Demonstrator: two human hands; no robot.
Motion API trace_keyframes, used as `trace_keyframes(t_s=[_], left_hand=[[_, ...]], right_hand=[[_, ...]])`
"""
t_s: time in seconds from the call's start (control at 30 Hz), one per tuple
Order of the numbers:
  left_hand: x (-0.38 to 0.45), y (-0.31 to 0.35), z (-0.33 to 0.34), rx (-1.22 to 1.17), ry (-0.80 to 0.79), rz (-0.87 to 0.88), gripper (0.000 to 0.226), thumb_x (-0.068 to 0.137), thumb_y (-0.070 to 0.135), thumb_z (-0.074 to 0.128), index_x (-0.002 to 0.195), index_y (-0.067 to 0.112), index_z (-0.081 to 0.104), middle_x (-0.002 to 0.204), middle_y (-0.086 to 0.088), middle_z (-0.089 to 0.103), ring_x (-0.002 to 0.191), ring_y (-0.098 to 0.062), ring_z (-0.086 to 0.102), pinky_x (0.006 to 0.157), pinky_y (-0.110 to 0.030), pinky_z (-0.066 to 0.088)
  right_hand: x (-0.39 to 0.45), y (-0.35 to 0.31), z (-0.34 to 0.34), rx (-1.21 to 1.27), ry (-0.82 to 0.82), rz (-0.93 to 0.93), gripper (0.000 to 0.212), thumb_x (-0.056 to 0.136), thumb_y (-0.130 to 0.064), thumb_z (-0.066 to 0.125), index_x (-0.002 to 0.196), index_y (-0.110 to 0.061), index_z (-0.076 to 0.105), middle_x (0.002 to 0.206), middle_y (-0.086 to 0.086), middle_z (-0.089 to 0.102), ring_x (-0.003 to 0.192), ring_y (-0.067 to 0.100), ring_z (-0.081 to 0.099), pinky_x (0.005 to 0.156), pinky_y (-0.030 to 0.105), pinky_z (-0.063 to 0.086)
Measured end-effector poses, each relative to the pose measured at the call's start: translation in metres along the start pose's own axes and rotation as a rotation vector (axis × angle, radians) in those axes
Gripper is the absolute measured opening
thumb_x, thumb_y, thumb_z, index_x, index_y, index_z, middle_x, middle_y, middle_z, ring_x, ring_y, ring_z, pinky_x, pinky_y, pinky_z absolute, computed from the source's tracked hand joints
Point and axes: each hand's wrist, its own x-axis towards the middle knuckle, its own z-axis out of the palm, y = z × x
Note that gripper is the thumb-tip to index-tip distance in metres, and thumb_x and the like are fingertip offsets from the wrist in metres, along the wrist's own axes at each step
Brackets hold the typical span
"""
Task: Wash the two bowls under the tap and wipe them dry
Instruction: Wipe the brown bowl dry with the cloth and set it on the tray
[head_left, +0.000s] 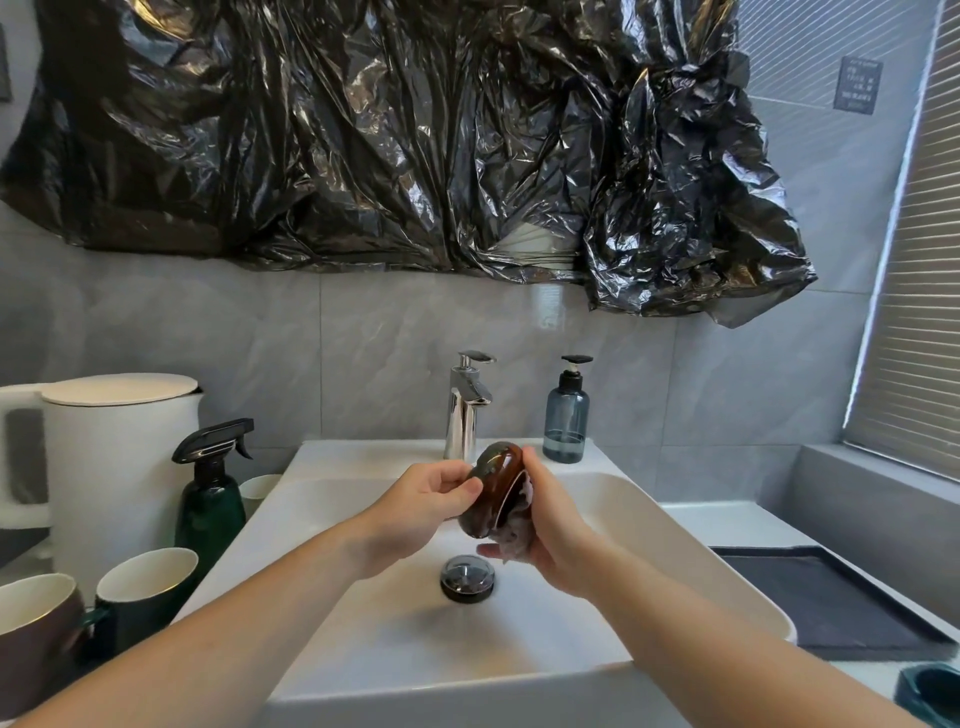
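The person holds a brown bowl (493, 486) on edge over the middle of the white sink (675, 545), just below the tap (465, 405), seemingly so that suds drain off. The left hand (423, 499) pinches its rim; the right hand (545, 525) cups soapy foam against its inside, probably scrubbing.

Glossy brown bowl (493, 486), chrome tap (466, 405)

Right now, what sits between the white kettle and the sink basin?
In the head view, a dark green spray bottle stands between the white kettle and the sink, with a small white cup just behind it.
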Motion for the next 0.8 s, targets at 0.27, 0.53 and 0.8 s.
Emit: trace_keyframes(t_s=[0.27,0.53,0.8], left_hand=[[0.005,0.005,0.005,-0.051,0.051,-0.041,0.020,0.109,0.011,0.052,0.111,0.003,0.070,0.102,-0.009,0.074,0.099,-0.020,0.069,0.104,-0.033,0.054],[0.011,-0.007,0.006,-0.044,0.161,-0.026,0.040,0.104,0.038,0.065,0.106,-0.001,0.071,0.097,-0.012,0.078,0.090,-0.021,0.070,0.099,-0.044,0.057],[0.014,-0.013,0.002,-0.059,0.161,-0.072,0.021,0.109,0.009,0.054,0.120,-0.004,0.068,0.101,-0.012,0.079,0.093,-0.024,0.076,0.100,-0.041,0.060]], right_hand=[[0.009,0.001,0.003,0.099,0.081,-0.075,0.058,0.102,-0.064,0.043,0.126,-0.018,0.068,0.112,0.016,0.077,0.095,0.032,0.078,0.076,0.044,0.065],[0.000,0.002,0.010,-0.119,0.128,-0.295,0.032,0.105,-0.055,0.047,0.127,-0.037,0.064,0.116,0.007,0.072,0.093,0.025,0.071,0.050,0.025,0.053],[0.002,0.007,0.014,-0.411,0.088,-0.625,0.039,0.107,-0.032,0.046,0.144,-0.042,0.056,0.161,-0.020,0.036,0.145,-0.005,0.033,0.117,0.026,0.031]])
